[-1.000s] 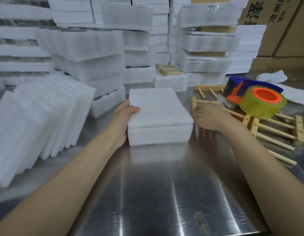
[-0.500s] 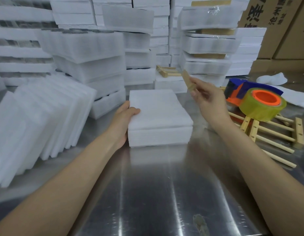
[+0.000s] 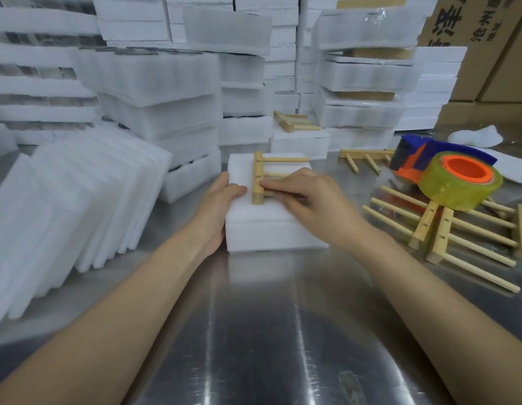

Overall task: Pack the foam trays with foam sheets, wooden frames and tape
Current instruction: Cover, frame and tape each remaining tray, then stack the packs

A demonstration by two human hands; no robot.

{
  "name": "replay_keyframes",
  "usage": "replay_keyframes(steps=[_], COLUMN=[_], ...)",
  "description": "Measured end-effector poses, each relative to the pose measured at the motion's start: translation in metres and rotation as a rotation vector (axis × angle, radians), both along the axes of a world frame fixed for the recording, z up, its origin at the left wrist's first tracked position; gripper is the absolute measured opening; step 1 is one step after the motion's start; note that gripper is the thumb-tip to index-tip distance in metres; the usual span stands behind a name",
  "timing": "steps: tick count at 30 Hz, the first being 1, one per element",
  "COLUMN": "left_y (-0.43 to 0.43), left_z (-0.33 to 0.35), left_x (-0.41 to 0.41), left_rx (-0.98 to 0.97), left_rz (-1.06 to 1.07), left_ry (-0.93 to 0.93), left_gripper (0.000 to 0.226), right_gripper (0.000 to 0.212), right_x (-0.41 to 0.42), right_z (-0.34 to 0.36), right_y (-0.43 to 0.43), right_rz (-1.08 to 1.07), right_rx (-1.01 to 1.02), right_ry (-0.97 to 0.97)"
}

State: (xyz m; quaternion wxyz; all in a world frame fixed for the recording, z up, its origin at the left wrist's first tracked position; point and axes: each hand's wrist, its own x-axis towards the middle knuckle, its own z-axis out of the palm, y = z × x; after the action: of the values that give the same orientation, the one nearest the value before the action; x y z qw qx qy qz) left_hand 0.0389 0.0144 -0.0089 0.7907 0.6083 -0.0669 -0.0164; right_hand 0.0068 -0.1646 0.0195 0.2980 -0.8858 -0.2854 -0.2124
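Down flat on top of the foam tray (image 3: 271, 232) now, after hanging in the air half a second ago: the wooden frame (image 3: 258, 182), with the right hand (image 3: 309, 200) lowered along with it. That hand's fingers (image 3: 278, 185) curled over the frame's rods, holding it against the foam; thumb hidden. Frame's cross bar just beside the left thumb, rods running away under the right palm and beyond the fingertips. Left hand (image 3: 221, 203) unmoved at the tray's left edge, palm against the side, thumb hooked over the top, gripping. Tray lying on the steel worktop (image 3: 283, 331), directly between the two hands. Well to the right of the right hand, a tape dispenser (image 3: 446, 176) with orange core and yellowish roll, resting on a loose pile of spare wooden frames (image 3: 446, 229). To the left of the left hand, a row of foam sheets (image 3: 87, 206) leaning on edge. Beyond both hands, stacked foam trays (image 3: 160, 92); farther right of them, cardboard boxes (image 3: 487, 54).
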Motion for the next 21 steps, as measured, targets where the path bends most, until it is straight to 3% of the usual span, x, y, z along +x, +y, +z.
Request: replay_keyframes(steps=[7,11,13,15,17,21], left_y=[0.000,0.001,0.001,-0.001,-0.004,-0.010], left_z=[-0.002,-0.004,-0.003,-0.003,-0.003,-0.003], left_x=[0.002,0.002,0.002,0.000,-0.002,-0.006], left_rx=[0.000,0.000,-0.004,-0.010,-0.014,0.010], left_rz=[0.009,-0.001,-0.002,-0.006,-0.026,-0.066], left_ry=[-0.015,0.000,0.004,0.009,0.013,-0.014], left_gripper=[0.017,0.017,0.018,0.019,0.021,0.032], right_gripper=[0.033,0.034,0.038,0.046,0.045,0.038], right_x=[0.005,0.016,0.023,0.028,0.028,0.030], right_z=[0.000,0.007,0.004,-0.002,-0.007,-0.009], right_y=[-0.002,-0.015,-0.024,-0.027,-0.027,-0.031], right_rz=[0.018,-0.141,-0.265,-0.255,-0.156,-0.012], right_rx=[0.099,0.641,0.875,1.069,1.116,1.070], right_ry=[0.096,0.247,0.470,0.781,0.939,0.934])
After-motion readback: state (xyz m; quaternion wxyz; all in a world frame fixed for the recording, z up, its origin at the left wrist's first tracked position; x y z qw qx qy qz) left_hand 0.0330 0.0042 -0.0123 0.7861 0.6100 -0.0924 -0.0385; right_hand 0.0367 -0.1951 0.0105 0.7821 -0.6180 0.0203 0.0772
